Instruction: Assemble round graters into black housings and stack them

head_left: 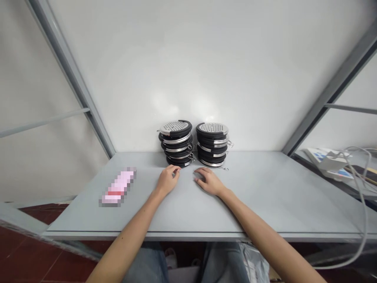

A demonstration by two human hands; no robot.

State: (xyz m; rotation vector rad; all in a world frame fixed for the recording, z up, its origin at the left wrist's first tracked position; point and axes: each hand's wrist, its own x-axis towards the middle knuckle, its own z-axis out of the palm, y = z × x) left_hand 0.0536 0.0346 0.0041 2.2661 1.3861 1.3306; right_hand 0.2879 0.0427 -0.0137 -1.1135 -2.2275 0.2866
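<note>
Two stacks of round black-rimmed metal discs stand side by side against the back wall. The left stack [176, 143] leans a little and shows a perforated grey top; metal rings or hooks stick out at its right side. The right stack [212, 144] also has a perforated top, with small hooks at its right. My left hand [169, 179] rests on the table just in front of the left stack, its thumb and index finger curled close together around nothing visible. My right hand [208, 181] lies in front of the right stack, fingers curved and apart, holding nothing.
A blurred pink item [119, 188] lies on the left of the grey table [273, 196]. Beyond the right frame post are a white device [332, 162] and loose white cables [363, 212]. Metal posts rise at both sides.
</note>
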